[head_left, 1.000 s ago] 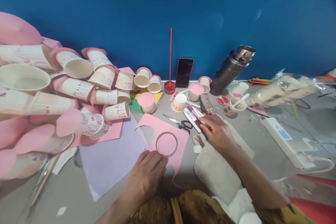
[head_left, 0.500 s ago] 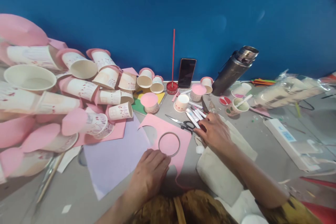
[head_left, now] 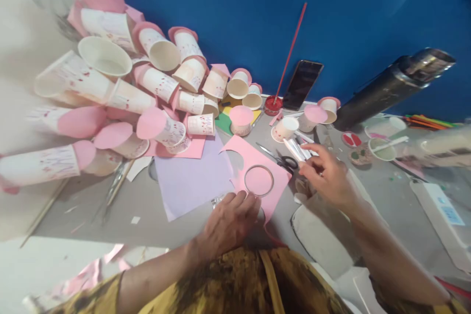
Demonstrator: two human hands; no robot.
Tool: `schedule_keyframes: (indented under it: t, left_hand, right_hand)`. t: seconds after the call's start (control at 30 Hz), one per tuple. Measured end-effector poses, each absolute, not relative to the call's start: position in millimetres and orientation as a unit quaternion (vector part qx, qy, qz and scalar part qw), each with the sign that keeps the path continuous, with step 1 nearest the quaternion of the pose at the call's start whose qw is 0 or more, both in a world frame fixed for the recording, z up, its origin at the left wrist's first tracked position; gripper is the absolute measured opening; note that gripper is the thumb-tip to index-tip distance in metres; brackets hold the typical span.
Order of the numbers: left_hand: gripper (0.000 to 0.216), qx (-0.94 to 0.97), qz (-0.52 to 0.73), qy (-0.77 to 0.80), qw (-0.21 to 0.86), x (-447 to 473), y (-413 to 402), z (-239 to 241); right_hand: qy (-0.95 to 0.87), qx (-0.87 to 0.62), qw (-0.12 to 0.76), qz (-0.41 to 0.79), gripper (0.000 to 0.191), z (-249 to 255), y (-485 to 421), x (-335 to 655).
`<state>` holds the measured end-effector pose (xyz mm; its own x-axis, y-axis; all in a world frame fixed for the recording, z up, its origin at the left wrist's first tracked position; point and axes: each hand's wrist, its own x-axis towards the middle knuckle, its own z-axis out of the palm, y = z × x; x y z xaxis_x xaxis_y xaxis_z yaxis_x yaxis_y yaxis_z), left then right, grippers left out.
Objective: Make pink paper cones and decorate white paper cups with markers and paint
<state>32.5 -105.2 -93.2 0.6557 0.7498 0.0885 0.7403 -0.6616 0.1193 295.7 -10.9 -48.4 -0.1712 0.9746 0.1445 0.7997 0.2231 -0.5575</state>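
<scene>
My left hand (head_left: 228,223) lies palm down on the near edge of a pink paper sheet (head_left: 253,157), fingers flat, fingertips just short of a thin metal ring (head_left: 259,180) lying on the sheet. My right hand (head_left: 328,175) hovers to the right of the sheet, with thumb and bent fingers pinching at the near end of a bunch of white markers (head_left: 294,147). Black-handled scissors (head_left: 283,159) lie between the sheet and the markers. A lilac sheet (head_left: 191,181) lies left of the pink one.
A big heap of paper cups with pink lids (head_left: 121,93) fills the left. A phone (head_left: 302,84) leans on the blue wall beside a red stick in a red base (head_left: 273,104). A steel flask (head_left: 390,88), small cups and a white cloth (head_left: 320,230) are on the right.
The view has tilted and swung left. My right hand has lifted off the markers slightly, fingers curling. My left hand stays beside the ring.
</scene>
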Motion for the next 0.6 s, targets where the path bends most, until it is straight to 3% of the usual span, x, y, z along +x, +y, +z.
schedule_keyframes:
  t: [0.13, 0.2, 0.27, 0.4, 0.6]
  left_hand:
    - [0.016, 0.903, 0.077, 0.421, 0.045, 35.6, -106.7, -87.5]
    - [0.007, 0.900, 0.078, 0.425, 0.054, 36.2, -106.7, -86.4]
    - [0.013, 0.898, 0.067, 0.430, 0.068, 36.2, -107.3, -86.0]
    - [0.022, 0.892, 0.041, 0.441, 0.087, 35.6, -110.5, -85.9]
    - [0.019, 0.896, 0.018, 0.432, 0.103, 34.2, -110.8, -89.8]
  right_hand:
    - [-0.718, -0.539, 0.314, 0.310, 0.030, -31.1, -5.7, 276.4]
    - [-0.710, -0.510, 0.310, 0.374, 0.028, -25.2, -1.7, 267.4]
    - [-0.716, -0.482, 0.287, 0.416, 0.027, -20.8, 1.9, 257.4]
    - [-0.745, -0.451, 0.245, 0.426, 0.017, -16.3, 8.5, 232.6]
    - [-0.826, -0.395, 0.188, 0.355, 0.019, -21.3, 16.2, 198.3]
